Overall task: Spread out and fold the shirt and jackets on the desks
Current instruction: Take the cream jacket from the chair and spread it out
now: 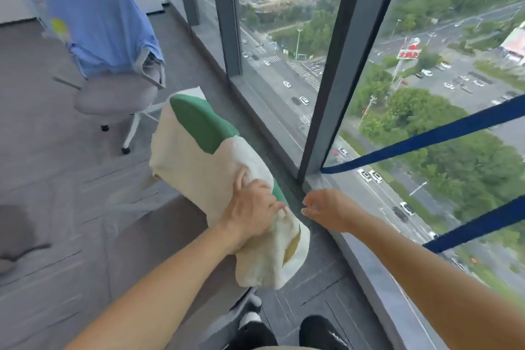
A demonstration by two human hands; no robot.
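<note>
By the window (pixel 284 71), left hand (pixel 251 207) gripped cream-green jacket (pixel 193 162); right hand (pixel 326 209) was open, empty; one-handed grip could drop it

The left hand (pixel 250 207) and the right hand (pixel 326 209) are bare, and short, pale nails show on the right fingertips (pixel 305 211). The left forearm (pixel 170 287) and the right forearm (pixel 420 273) are uncovered along the whole stretch in view. Both shoes are black. The left shoe (pixel 257 334) has a white patch across its top, and the right shoe (pixel 318 331) has faint white marks on its side. At the bottom edge a narrow strip of khaki cloth (pixel 272 348) shows, too little to tell which garment it is.
</note>
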